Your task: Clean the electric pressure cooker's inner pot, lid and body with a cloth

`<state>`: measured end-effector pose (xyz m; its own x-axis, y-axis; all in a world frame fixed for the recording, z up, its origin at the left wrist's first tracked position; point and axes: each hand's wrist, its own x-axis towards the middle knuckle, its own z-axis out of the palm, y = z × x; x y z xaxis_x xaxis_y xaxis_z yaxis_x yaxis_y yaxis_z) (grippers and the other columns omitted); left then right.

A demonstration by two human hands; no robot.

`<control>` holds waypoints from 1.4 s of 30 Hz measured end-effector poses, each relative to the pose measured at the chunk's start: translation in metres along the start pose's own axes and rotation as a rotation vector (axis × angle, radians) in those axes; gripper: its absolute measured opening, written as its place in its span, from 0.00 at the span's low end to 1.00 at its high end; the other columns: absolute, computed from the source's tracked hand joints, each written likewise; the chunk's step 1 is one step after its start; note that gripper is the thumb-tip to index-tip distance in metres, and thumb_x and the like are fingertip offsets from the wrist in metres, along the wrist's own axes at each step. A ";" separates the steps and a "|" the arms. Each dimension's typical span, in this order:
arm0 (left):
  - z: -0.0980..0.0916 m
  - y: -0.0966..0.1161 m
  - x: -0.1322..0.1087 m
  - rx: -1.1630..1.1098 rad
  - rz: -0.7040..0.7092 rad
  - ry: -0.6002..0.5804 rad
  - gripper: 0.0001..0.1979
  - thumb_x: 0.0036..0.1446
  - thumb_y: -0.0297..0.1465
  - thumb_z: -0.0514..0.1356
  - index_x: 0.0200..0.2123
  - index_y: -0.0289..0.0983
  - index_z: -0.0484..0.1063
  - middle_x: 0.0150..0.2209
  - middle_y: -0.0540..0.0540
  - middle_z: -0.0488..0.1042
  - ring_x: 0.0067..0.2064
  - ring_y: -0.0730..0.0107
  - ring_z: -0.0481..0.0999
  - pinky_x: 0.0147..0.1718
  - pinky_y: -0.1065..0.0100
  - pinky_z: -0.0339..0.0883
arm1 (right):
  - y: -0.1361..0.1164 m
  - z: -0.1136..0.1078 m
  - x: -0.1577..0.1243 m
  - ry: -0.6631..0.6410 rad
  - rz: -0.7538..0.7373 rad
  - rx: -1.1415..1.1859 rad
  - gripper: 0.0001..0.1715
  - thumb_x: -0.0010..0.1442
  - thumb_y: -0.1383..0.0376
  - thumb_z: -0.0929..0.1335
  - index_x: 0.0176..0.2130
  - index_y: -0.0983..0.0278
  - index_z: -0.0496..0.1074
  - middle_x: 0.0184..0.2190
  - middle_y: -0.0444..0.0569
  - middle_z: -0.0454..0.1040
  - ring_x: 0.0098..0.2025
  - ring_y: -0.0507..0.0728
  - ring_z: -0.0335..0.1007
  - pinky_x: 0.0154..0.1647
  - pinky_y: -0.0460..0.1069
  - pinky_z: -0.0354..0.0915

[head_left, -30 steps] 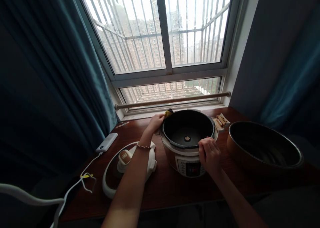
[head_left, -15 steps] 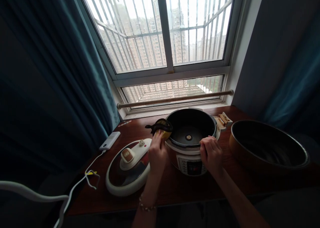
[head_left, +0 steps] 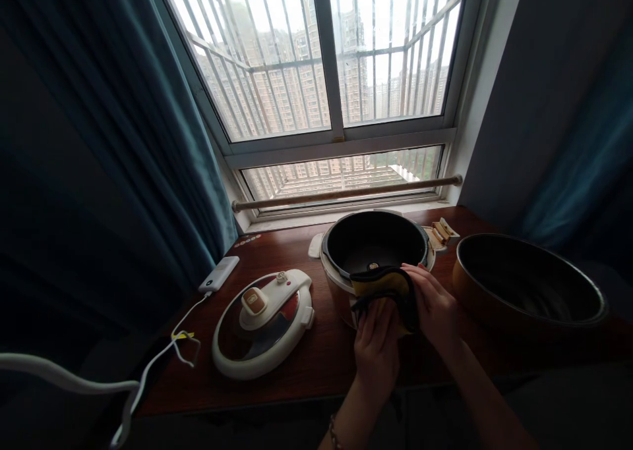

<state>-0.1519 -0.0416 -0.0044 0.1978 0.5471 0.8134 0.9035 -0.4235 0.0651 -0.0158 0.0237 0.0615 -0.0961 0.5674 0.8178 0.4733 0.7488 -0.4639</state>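
Note:
A yellow cloth with black edging (head_left: 383,284) is folded and bunched in front of the cooker's rim. My left hand (head_left: 376,348) grips it from below, fingers closed. At the cloth's right edge, the fingers of my right hand (head_left: 436,308) press on it, close to the rim. Behind both hands stands the electric pressure cooker (head_left: 335,298), lidless, with a dark interior and a small round metal piece at its bottom. The cloth and my hands hide most of its front panel. Left of it, the cooker's lid (head_left: 291,344) lies on the table, knob up.
A large brown pot (head_left: 475,292) with a dark inside stands on the right of the wooden table (head_left: 198,391). A white power bank (head_left: 219,274) with a white cable (head_left: 153,361) lies at left. Behind are a barred window and curtains.
My left hand has carried the cloth from the cooker's left rim to its front right, over the panel. My right hand has shifted from the rim onto the cloth's edge.

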 end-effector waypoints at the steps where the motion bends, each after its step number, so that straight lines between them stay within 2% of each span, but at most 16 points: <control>1: -0.001 -0.005 -0.003 0.026 0.035 -0.002 0.26 0.55 0.21 0.50 0.57 0.39 0.61 0.51 0.43 0.71 0.60 0.59 0.59 0.53 0.56 0.63 | -0.002 -0.005 -0.003 0.058 0.062 0.005 0.16 0.61 0.70 0.58 0.44 0.62 0.69 0.44 0.50 0.72 0.48 0.56 0.68 0.53 0.56 0.62; 4: -0.002 -0.020 -0.017 0.050 0.052 0.028 0.26 0.54 0.19 0.51 0.56 0.40 0.63 0.49 0.45 0.73 0.60 0.59 0.60 0.54 0.57 0.61 | -0.009 -0.018 -0.017 0.210 0.232 -0.022 0.16 0.61 0.69 0.59 0.46 0.62 0.70 0.45 0.50 0.72 0.49 0.57 0.67 0.52 0.56 0.62; 6: -0.001 -0.029 -0.028 -0.009 -0.053 0.076 0.24 0.54 0.20 0.52 0.55 0.39 0.64 0.52 0.43 0.70 0.60 0.57 0.59 0.54 0.55 0.61 | -0.010 -0.025 -0.030 0.225 0.296 -0.037 0.15 0.61 0.67 0.60 0.46 0.62 0.70 0.45 0.50 0.72 0.49 0.57 0.68 0.52 0.55 0.62; 8: 0.002 -0.036 -0.037 -0.108 -0.282 0.128 0.21 0.56 0.22 0.51 0.53 0.38 0.65 0.54 0.40 0.68 0.59 0.57 0.61 0.53 0.55 0.63 | -0.010 -0.029 -0.044 0.189 0.334 -0.052 0.14 0.61 0.66 0.60 0.45 0.61 0.70 0.44 0.49 0.73 0.47 0.57 0.68 0.50 0.54 0.63; 11: 0.009 -0.044 -0.045 -0.291 -0.699 0.139 0.16 0.60 0.28 0.50 0.50 0.37 0.66 0.50 0.39 0.71 0.52 0.59 0.70 0.48 0.59 0.67 | -0.007 -0.027 -0.064 0.097 0.352 -0.077 0.13 0.61 0.65 0.60 0.43 0.60 0.71 0.42 0.47 0.74 0.44 0.56 0.70 0.46 0.51 0.66; 13: 0.013 -0.046 -0.047 -0.394 -0.847 0.122 0.15 0.60 0.31 0.50 0.49 0.36 0.67 0.48 0.41 0.73 0.50 0.60 0.71 0.47 0.60 0.68 | -0.005 -0.023 -0.075 0.048 0.344 -0.077 0.13 0.62 0.65 0.60 0.43 0.60 0.71 0.41 0.47 0.74 0.43 0.56 0.70 0.45 0.50 0.66; 15: 0.015 -0.043 -0.047 -0.443 -0.876 0.126 0.16 0.60 0.32 0.50 0.49 0.37 0.67 0.49 0.40 0.72 0.53 0.59 0.69 0.50 0.59 0.66 | -0.005 -0.018 -0.083 0.022 0.334 -0.065 0.13 0.62 0.65 0.60 0.43 0.60 0.71 0.41 0.48 0.74 0.43 0.55 0.71 0.44 0.50 0.67; 18: 0.013 -0.031 -0.044 -0.444 -0.813 0.173 0.16 0.59 0.32 0.51 0.50 0.37 0.68 0.55 0.39 0.66 0.58 0.58 0.63 0.55 0.57 0.60 | -0.010 -0.015 -0.086 0.001 0.348 -0.028 0.13 0.62 0.66 0.60 0.43 0.60 0.71 0.41 0.48 0.74 0.42 0.55 0.71 0.43 0.49 0.66; 21: 0.002 -0.015 -0.035 -0.502 -0.791 0.211 0.16 0.59 0.32 0.51 0.49 0.37 0.69 0.56 0.39 0.64 0.60 0.59 0.60 0.57 0.57 0.56 | -0.020 -0.014 -0.084 -0.028 0.383 0.052 0.14 0.62 0.65 0.59 0.44 0.60 0.70 0.42 0.48 0.73 0.43 0.55 0.70 0.44 0.48 0.66; 23: -0.011 -0.005 -0.028 -0.616 -0.848 0.225 0.15 0.58 0.33 0.53 0.47 0.37 0.72 0.55 0.40 0.66 0.59 0.58 0.61 0.57 0.59 0.56 | -0.029 -0.014 -0.082 -0.067 0.426 0.136 0.14 0.62 0.64 0.59 0.45 0.59 0.70 0.44 0.48 0.73 0.45 0.55 0.69 0.46 0.48 0.65; 25: -0.028 0.004 -0.021 -0.804 -0.973 0.228 0.14 0.55 0.35 0.57 0.43 0.38 0.75 0.51 0.41 0.70 0.56 0.57 0.65 0.56 0.61 0.57 | -0.038 -0.012 -0.080 -0.131 0.499 0.259 0.15 0.62 0.62 0.60 0.47 0.59 0.69 0.46 0.48 0.72 0.48 0.56 0.68 0.49 0.49 0.64; 28: -0.053 0.019 -0.011 -1.220 -1.286 0.256 0.15 0.47 0.39 0.64 0.38 0.37 0.76 0.42 0.42 0.76 0.46 0.58 0.74 0.47 0.62 0.66 | -0.051 -0.007 -0.080 -0.180 0.672 0.540 0.19 0.60 0.59 0.63 0.51 0.59 0.65 0.52 0.50 0.67 0.53 0.57 0.64 0.53 0.50 0.61; 31: -0.068 0.031 -0.001 -1.633 -1.539 0.304 0.16 0.45 0.37 0.66 0.39 0.39 0.76 0.40 0.43 0.77 0.41 0.60 0.76 0.41 0.63 0.69 | -0.061 -0.001 -0.081 -0.113 0.936 0.873 0.28 0.56 0.56 0.66 0.54 0.59 0.61 0.54 0.51 0.65 0.55 0.58 0.62 0.53 0.51 0.62; 35: -0.069 0.037 0.005 -1.930 -1.657 0.245 0.10 0.53 0.31 0.60 0.40 0.37 0.76 0.41 0.43 0.77 0.42 0.63 0.76 0.46 0.62 0.67 | -0.065 -0.002 -0.082 0.009 1.226 1.233 0.27 0.54 0.58 0.69 0.52 0.63 0.64 0.49 0.54 0.70 0.51 0.60 0.66 0.48 0.52 0.65; 38: -0.062 0.036 -0.001 -2.076 -1.767 0.138 0.13 0.58 0.32 0.53 0.38 0.34 0.76 0.41 0.42 0.77 0.45 0.62 0.75 0.50 0.61 0.63 | -0.062 -0.008 -0.085 0.130 1.311 1.271 0.21 0.49 0.62 0.72 0.43 0.66 0.70 0.42 0.52 0.74 0.45 0.59 0.70 0.44 0.51 0.67; 42: -0.052 0.040 -0.020 -2.255 -1.829 0.047 0.16 0.60 0.33 0.50 0.37 0.32 0.76 0.41 0.41 0.77 0.48 0.61 0.73 0.51 0.61 0.61 | -0.054 -0.015 -0.101 0.286 1.338 1.127 0.17 0.45 0.62 0.74 0.36 0.64 0.72 0.35 0.46 0.76 0.40 0.56 0.73 0.40 0.48 0.68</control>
<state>-0.1390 -0.1068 0.0118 0.2521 0.8856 -0.3902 -0.9303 0.3327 0.1542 -0.0185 -0.0792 0.0091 0.0145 0.9506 -0.3100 -0.6941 -0.2136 -0.6874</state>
